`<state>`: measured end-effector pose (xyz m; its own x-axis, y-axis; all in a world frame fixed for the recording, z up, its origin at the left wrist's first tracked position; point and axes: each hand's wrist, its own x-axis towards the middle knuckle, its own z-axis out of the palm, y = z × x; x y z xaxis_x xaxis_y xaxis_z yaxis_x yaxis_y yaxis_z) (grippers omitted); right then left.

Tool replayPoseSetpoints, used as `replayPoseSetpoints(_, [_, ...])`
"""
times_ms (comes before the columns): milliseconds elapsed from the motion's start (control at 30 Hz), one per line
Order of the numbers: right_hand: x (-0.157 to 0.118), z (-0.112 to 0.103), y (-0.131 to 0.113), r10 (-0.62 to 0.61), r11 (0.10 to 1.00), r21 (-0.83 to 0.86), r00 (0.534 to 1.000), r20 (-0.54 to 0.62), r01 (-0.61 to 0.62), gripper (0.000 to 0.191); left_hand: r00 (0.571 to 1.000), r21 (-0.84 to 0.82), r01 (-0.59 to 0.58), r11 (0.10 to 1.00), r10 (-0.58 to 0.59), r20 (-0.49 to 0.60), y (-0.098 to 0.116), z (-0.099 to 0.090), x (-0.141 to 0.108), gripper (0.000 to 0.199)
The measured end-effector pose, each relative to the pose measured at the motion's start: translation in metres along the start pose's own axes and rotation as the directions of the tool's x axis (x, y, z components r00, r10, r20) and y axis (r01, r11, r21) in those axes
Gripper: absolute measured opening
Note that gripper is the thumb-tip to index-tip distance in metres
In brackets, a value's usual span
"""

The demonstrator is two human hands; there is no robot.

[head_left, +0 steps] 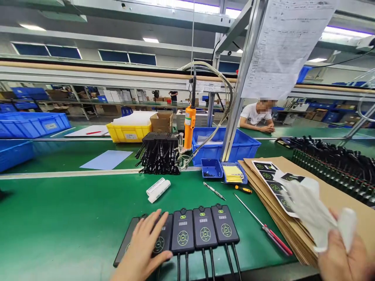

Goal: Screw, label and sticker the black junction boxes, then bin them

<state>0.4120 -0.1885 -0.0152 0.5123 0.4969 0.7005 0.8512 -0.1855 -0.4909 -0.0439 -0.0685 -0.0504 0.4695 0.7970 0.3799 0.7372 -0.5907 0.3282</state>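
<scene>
My left hand (146, 244) rests with fingers spread over the leftmost units in a row of black control boxes. One control box (183, 231) in the row shows a small display window, a green ring of buttons and two black cables towards me. My right hand (341, 253) is closed on crumpled white paper (309, 210), smeared by motion, with a white rounded piece beside the thumb. Under that paper lies a sheet of black-and-green labels (272, 183) on a stack of brown cardboard (288, 230).
A red screwdriver (275, 239), a yellow-black screwdriver (243, 189), a pen-like tool (214, 190) and white rolls (158, 190) lie on the green table. Behind them hangs an orange power screwdriver (190, 127) by a blue bin (246, 146). A person (254, 117) sits opposite.
</scene>
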Motion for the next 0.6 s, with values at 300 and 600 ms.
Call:
replayPoseSetpoints(300, [-0.005, 0.101, -0.033, -0.406, 0.904, 0.055, 0.815, 0.413, 0.423, 0.053, 0.869, -0.091, -0.131, 0.987, 0.158, 0.469, 0.101, 0.044, 0.091, 0.123])
replayPoseSetpoints(600, [-0.112, 0.123, -0.032, -0.398, 0.916, 0.172, 0.767, 0.503, 0.362, 0.082, 0.84, -0.029, -0.1, 0.995, 0.1, 0.533, 0.113, 0.076, 0.108, 0.152])
